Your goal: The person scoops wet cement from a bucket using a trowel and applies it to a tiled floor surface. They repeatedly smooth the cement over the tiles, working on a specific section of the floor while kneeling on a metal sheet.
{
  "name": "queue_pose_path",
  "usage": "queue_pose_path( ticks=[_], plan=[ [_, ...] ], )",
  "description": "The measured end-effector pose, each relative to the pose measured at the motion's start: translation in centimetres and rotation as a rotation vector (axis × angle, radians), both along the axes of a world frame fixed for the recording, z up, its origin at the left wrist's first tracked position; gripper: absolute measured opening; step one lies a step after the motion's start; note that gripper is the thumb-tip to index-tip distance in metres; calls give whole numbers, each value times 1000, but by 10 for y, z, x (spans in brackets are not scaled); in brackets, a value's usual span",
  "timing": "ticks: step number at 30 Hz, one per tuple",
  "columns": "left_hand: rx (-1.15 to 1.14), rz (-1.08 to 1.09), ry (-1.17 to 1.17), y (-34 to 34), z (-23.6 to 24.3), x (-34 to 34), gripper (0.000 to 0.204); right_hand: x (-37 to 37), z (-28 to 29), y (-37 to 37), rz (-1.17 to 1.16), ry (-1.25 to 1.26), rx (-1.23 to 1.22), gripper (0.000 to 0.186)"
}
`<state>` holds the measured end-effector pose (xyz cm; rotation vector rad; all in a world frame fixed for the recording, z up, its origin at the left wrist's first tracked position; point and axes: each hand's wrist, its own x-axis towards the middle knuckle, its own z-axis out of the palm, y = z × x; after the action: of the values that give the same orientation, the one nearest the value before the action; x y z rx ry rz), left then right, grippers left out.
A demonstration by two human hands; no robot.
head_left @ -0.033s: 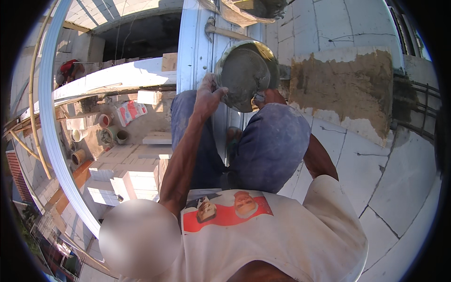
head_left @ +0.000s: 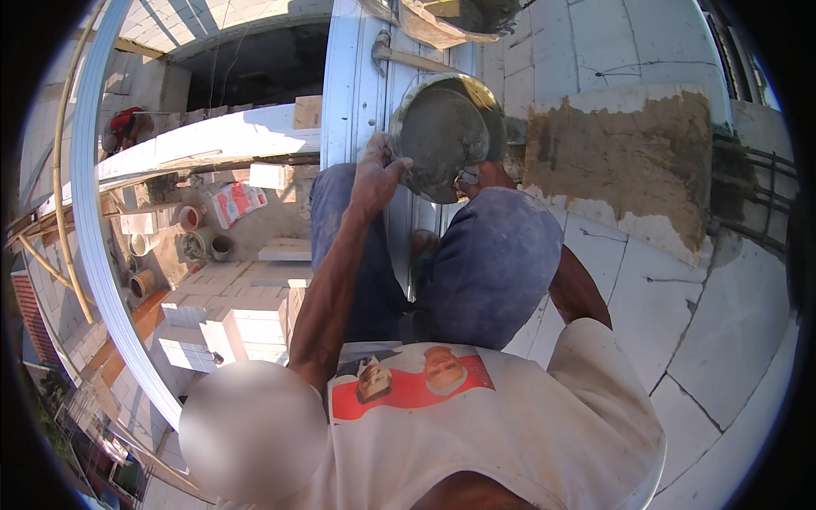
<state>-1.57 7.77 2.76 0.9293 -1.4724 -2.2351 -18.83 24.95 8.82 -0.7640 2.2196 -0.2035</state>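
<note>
A round bucket [head_left: 495, 127] of wet grey mortar [head_left: 438, 136] is tipped toward me between and beyond my knees. My left hand [head_left: 380, 172] grips its left rim, thumb on the inner side and fingers outside. At the near right rim, my right hand [head_left: 491, 176] is closed beside a small greyish metal-looking piece [head_left: 467, 178]; my knee and the bucket partly hide the fingers, and what they hold cannot be made out. Beyond the bucket, a hammer [head_left: 412, 58] with a pale handle lies on the metal-coloured planks [head_left: 353, 93].
A mortar-stained board [head_left: 616, 161] lies to the right on pale blocks [head_left: 722, 331]. At the far edge sits a torn sack-like container [head_left: 433, 25]. The left side drops to a lower floor with buckets [head_left: 197, 242], a bag [head_left: 238, 204] and another person [head_left: 127, 127].
</note>
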Motion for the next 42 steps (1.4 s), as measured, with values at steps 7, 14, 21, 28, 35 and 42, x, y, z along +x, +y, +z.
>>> queue_pose_path(
  ticks=[7, 14, 21, 28, 35, 42],
  plan=[
    [38, -12, 42, 0, -7, 0, 31, 4, -48, 20, -57, -171, -151, 44],
    [64, -26, -1, -9, -3, 2, 39, 17, -51, 8, -315, -328, -298, 40],
    [110, 65, -55, -19, -2, 11, 31, 27, -26, -4, -462, -330, -322, 40],
    [134, 62, -122, -25, -17, 32, 31, 18, -20, -5, -260, -252, -417, 43],
    [-637, 79, -425, -11, -3, 85, 42, 14, 35, -10, -89, -87, -434, 43],
    [-811, -87, -574, 19, 19, 103, 52, 28, 137, -7, -115, -85, -509, 40]
  ],
)
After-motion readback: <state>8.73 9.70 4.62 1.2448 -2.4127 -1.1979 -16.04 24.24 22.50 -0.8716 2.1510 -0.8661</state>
